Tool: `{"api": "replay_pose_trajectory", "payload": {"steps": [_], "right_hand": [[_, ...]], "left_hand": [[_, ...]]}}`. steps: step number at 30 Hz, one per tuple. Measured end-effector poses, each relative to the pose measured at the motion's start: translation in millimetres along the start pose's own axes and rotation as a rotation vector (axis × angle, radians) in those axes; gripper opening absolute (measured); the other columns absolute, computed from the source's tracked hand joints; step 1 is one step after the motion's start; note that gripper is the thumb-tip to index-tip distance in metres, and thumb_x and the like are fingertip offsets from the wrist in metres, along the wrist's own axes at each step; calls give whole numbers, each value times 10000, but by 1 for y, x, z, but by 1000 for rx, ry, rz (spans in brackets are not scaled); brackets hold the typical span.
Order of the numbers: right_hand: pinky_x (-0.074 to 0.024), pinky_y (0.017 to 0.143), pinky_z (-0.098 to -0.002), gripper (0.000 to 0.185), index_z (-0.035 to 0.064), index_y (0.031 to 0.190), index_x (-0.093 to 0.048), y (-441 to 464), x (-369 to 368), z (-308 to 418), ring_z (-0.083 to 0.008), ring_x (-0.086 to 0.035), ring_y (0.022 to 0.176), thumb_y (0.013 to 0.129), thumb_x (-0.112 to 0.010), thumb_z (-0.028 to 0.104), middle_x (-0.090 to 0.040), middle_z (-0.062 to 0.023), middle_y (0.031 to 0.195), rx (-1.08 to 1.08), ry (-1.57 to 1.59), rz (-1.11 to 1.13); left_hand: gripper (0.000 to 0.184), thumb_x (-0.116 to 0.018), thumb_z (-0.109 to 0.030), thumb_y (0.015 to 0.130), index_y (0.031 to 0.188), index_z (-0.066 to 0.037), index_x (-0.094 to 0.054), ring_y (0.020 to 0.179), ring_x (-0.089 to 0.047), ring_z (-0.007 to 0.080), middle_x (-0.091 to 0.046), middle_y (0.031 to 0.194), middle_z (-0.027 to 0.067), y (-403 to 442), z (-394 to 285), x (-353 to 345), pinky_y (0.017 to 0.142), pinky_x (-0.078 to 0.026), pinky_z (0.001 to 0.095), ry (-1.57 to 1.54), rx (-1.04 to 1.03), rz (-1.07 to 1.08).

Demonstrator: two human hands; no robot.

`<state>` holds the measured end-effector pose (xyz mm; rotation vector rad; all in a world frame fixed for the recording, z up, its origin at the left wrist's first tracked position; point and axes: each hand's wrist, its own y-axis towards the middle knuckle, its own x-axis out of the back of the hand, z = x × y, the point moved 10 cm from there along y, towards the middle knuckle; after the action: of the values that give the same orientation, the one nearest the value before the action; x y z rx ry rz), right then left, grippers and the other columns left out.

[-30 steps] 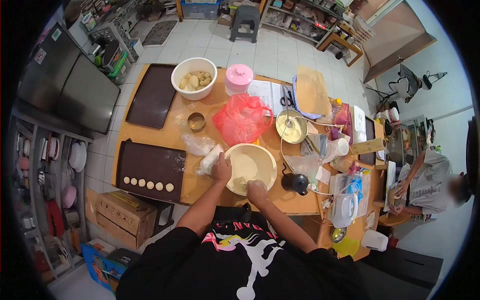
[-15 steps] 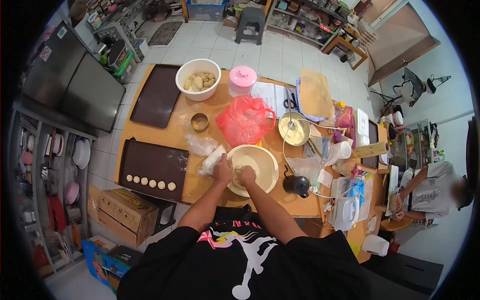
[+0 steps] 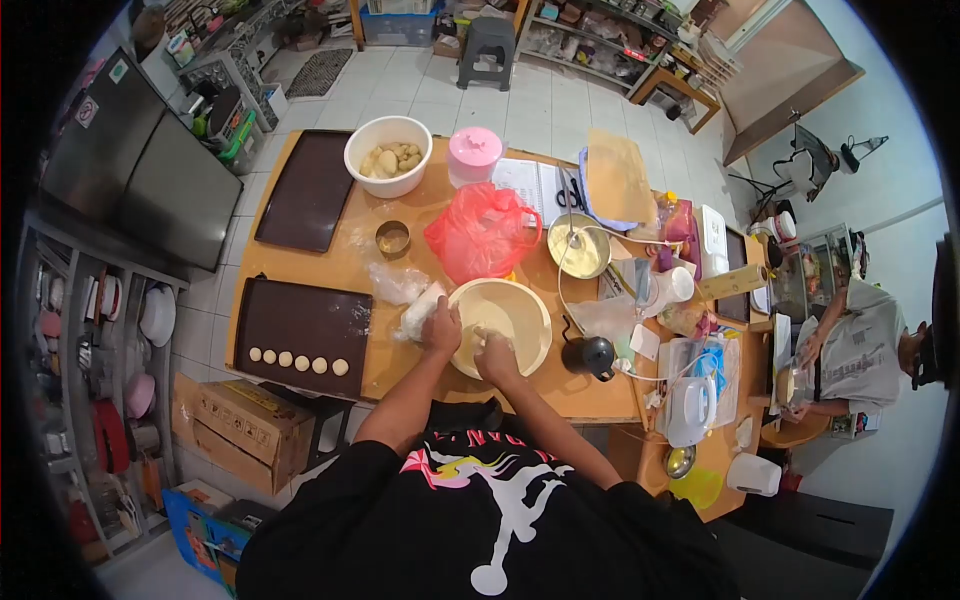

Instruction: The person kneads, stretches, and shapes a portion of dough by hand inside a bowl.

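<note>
Cream bowl: the work is centred in a wide bowl (image 3: 528, 325), set near the front edge of the wooden table (image 3: 590, 400); a pale, dough-like mass (image 3: 471, 353) is contained in its near left part.
Left hand: the left hand (image 3: 441, 327) is placed at the bowl's left rim, its fingers bent.
Right hand: the right hand (image 3: 495, 357) is lowered inside the bowl, its fingers drawn narrowly together at the pale mass.
Limit of view: because both hands are seen small and from above, it cannot be told whether the rim is clasped or the mass firmly gripped.
White-filled bag: a clear bag with white contents (image 3: 413, 318) is seen just beside the left hand.
Red bag: a crumpled red plastic bag (image 3: 478, 232) is set directly beyond the bowl.
Dark tray: six pale rounds (image 3: 302, 364) are lined up in one row along the near side of a dark tray (image 3: 300, 318), to the left.
Metal ring: a ring (image 3: 393, 250) is stood between this tray and the red bag.
White tub: pale, rounded pieces (image 3: 389, 162) are held in a tub (image 3: 387, 190) at the far side.
Dark jug: a jug (image 3: 590, 359) is placed to the bowl's right.
Co-worker: a person in a grey shirt (image 3: 855, 345) is shown at far right.
</note>
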<state>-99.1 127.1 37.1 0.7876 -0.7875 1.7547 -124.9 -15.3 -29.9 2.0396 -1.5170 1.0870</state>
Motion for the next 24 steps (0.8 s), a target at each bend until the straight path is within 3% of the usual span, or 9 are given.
{"api": "replay_pose_trajectory", "payload": {"steps": [1, 4, 5, 8, 9, 12, 15, 18, 24], "right_hand": [[-481, 847, -449, 301, 55, 1096, -672, -3, 16, 6, -383, -608, 967, 816, -564, 67, -652, -228, 1002, 51, 69, -121], [-451, 901, -451, 232, 42, 1017, -676, 7, 19, -19, -372, -593, 991, 822, -551, 55, -649, -215, 1016, -68, 41, -100], [-424, 941, -453, 256, 41, 1034, -665, 10, 27, -16, -375, -593, 959, 819, -527, 31, -636, -223, 1039, 39, -68, -153], [-405, 979, -433, 311, 45, 1093, -648, 32, 31, -37, -380, -581, 1003, 812, -516, 19, -630, -231, 1071, 101, 11, -177], [-407, 990, -427, 380, 51, 1171, -616, 41, 27, -38, -372, -553, 1097, 801, -533, 37, -616, -229, 1133, 78, 8, -51], [-445, 931, -435, 361, 53, 1134, -643, 50, -26, -61, -351, -572, 1098, 777, -596, 85, -641, -208, 1105, 4, 184, 354], [-458, 926, -432, 425, 60, 1197, -607, 41, -36, -55, -345, -564, 1134, 782, -633, 148, -619, -222, 1157, 27, -248, 568], [-462, 924, -437, 496, 58, 1234, -575, 30, -23, -45, -362, -571, 1110, 763, -662, 187, -613, -245, 1145, 27, -250, 541], [-472, 877, -465, 312, 40, 1115, -594, -10, -11, -37, -404, -610, 947, 830, -552, 156, -642, -247, 926, 299, -113, 235]], "left_hand": [[254, -462, -331, 960, 1040, -90, -454, 805, -621, 461, -660, 859, 218, 0, -1, 1, 683, -463, 566, -6, 9, 14], [266, -449, -342, 963, 1045, -89, -454, 812, -618, 466, -656, 881, 227, 1, -2, 4, 694, -463, 571, -19, 20, 30], [269, -445, -345, 964, 1048, -88, -454, 814, -618, 467, -655, 887, 230, 0, -3, 4, 698, -463, 571, -22, 21, 34], [273, -442, -345, 964, 1054, -87, -455, 825, -616, 471, -652, 889, 235, 2, 0, 2, 706, -468, 568, -1, 45, 58], [276, -443, -346, 964, 1059, -88, -456, 829, -616, 471, -651, 889, 238, 2, 1, 0, 706, -468, 569, -2, 44, 54], [281, -452, -346, 959, 1074, -90, -460, 838, -617, 467, -648, 890, 245, 4, 3, -6, 708, -470, 569, -1, 40, 58], [280, -476, -338, 947, 1087, -95, -468, 840, -622, 457, -647, 891, 245, 6, 3, -5, 708, -473, 565, 0, 44, 56], [279, -499, -324, 932, 1098, -100, -476, 830, -626, 453, -649, 886, 241, 2, 0, -1, 703, -478, 560, 1, 25, 48], [270, -514, -296, 919, 1104, -102, -478, 812, -626, 451, -649, 876, 239, 4, 2, -3, 685, -482, 554, 12, 37, 52]]}}
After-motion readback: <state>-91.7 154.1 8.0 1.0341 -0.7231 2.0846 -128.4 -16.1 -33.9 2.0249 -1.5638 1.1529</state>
